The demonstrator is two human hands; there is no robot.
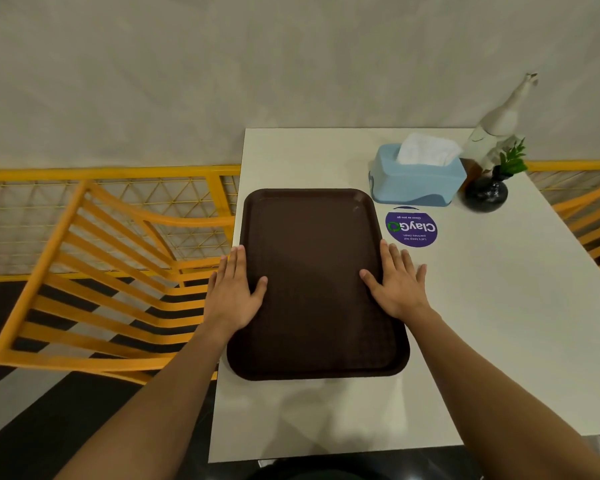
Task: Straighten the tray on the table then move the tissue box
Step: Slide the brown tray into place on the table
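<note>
We are on the first step: our left hand [231,292] and right hand [397,284] lie flat and released on the tray [314,282] sides. Once it sits square on the desk [499,306], we reach for the tissue box [418,183] beyond the tray's far right corner.

Both your bare forearms reach forward from the lower corners, converging slightly toward the tray [312,282]. Your left hand [234,292] lies flat on the tray's left edge, fingers together pointing away from you, thumb spread inward across the tray. Your right hand [397,282] lies flat on its right edge, fingers slightly fanned, thumb likewise angled inward. Neither hand is curled around anything.
</note>
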